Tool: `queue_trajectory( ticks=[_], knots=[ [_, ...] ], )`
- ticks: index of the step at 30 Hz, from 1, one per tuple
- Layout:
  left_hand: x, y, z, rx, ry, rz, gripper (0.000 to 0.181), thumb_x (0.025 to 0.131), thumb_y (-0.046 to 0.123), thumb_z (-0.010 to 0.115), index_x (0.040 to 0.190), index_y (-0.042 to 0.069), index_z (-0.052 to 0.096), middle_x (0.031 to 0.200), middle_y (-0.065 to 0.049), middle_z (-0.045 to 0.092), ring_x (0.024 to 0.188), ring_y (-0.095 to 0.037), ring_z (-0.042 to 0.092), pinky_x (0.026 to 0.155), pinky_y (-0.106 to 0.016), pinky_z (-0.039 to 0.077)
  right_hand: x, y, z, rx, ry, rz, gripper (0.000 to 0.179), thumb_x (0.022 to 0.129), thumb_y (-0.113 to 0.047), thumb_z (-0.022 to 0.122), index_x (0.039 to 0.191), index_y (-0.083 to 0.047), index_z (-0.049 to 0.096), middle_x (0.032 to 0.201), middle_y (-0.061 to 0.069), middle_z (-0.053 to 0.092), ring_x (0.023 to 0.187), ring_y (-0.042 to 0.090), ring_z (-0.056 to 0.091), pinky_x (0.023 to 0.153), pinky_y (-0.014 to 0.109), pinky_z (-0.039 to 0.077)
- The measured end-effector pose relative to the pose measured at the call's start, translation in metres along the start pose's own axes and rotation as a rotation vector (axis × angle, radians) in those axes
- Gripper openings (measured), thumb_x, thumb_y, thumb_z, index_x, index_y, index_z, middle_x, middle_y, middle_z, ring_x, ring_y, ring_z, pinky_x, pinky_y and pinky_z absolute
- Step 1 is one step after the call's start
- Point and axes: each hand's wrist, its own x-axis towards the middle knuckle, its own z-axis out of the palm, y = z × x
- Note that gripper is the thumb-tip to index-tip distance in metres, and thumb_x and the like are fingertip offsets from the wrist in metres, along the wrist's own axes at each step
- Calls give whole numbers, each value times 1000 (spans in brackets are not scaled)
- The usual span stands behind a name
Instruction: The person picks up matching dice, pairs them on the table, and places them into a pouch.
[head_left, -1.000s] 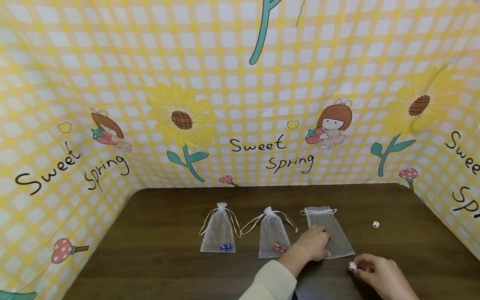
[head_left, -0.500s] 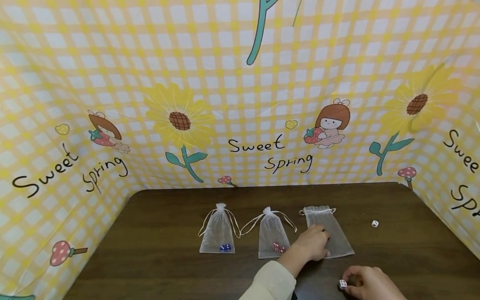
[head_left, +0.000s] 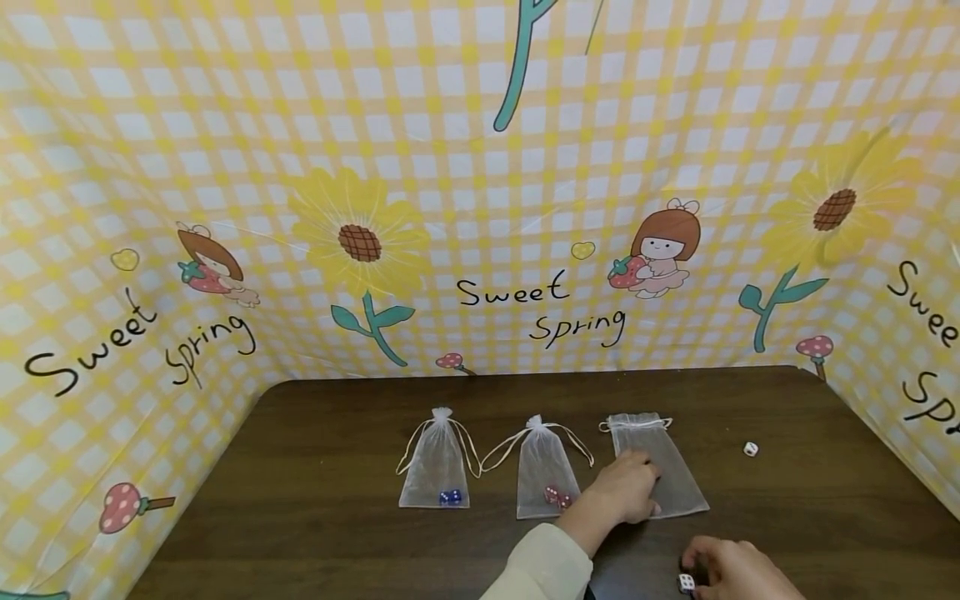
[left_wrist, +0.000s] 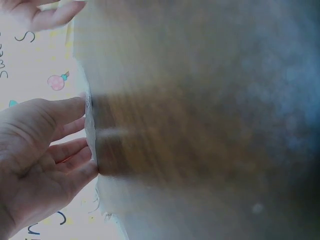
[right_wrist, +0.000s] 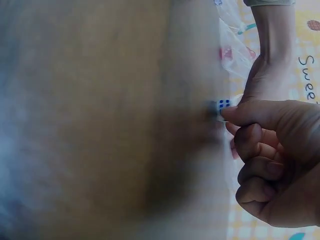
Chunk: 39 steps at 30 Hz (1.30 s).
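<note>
Die (head_left: 686, 582), lower right of frame: white, cubic, pinched at tip of right hand (head_left: 738, 569). Under left hand (head_left: 628, 487), fingers apart: sheer, flat mesh pouch (head_left: 677, 477).

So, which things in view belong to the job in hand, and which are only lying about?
In the job:
white die, held in the right hand
rightmost bag, under the left hand
second white die, probably, though untouched

Lying about, it seems:
leftmost bag, neck drawn in, blue dice inside
middle bag, neck drawn in, red dice inside
patterned cloth, only background
</note>
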Motion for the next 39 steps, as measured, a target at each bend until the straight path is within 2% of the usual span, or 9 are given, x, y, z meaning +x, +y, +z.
queue_trajectory(
  ticks=[4,8,13,19,24,26,29,33,39],
  knots=[
    [0,0,0,-16,-2,-12,38,77,36,74,112,25,66,110,10,54,102,-6,47,78,-16,42,-1,-4,-16,-54,85,25,23,73,-10,74,92,-10,60,54,-13,44,46,0,38,41,22,33],
    [0,0,1,-24,-1,-19,38,77,36,74,112,25,65,110,10,54,102,-6,46,78,-16,42,2,-4,-39,-132,221,119,27,74,-12,73,98,-9,61,54,-10,45,44,2,37,41,23,33],
    [-1,-1,3,-19,8,-11,38,76,37,74,111,25,66,107,10,53,101,-5,47,78,-15,41,10,9,-72,-104,308,200,30,80,-16,70,106,-4,61,57,-4,49,44,6,36,42,24,33],
    [-1,-3,3,-20,8,-12,40,76,37,74,113,25,65,111,9,53,104,-6,46,81,-15,40,19,37,-105,-36,327,278,40,87,-26,63,113,4,57,67,3,59,47,11,36,43,27,32],
    [0,-3,2,-16,3,-8,41,76,37,74,115,25,64,113,9,53,105,-6,46,83,-15,39,25,61,-119,-60,313,350,49,90,-34,58,115,8,55,86,15,64,70,26,57,55,37,44],
    [0,-2,2,-16,-2,-10,42,76,38,74,115,26,64,114,10,53,106,-6,46,83,-14,39,27,69,-122,-77,300,369,51,90,-35,57,115,9,55,91,19,64,78,31,59,60,41,46],
    [1,0,2,-20,-5,-13,42,76,38,74,116,26,63,115,10,52,106,-6,45,82,-14,40,29,79,-122,-94,292,381,51,90,-34,57,114,10,55,88,19,64,78,32,59,61,44,46],
    [0,0,0,-19,-11,-20,43,76,38,74,115,26,63,116,11,52,105,-5,45,81,-14,40,34,86,-117,-91,262,392,50,86,-33,62,112,9,57,79,8,65,72,24,58,59,42,45],
    [-1,2,-1,-28,-18,-32,43,76,38,74,116,26,62,117,11,51,106,-5,45,78,-15,42,39,93,-115,-113,264,376,42,84,-31,65,101,7,63,79,7,65,71,22,57,58,38,43]
  ],
)
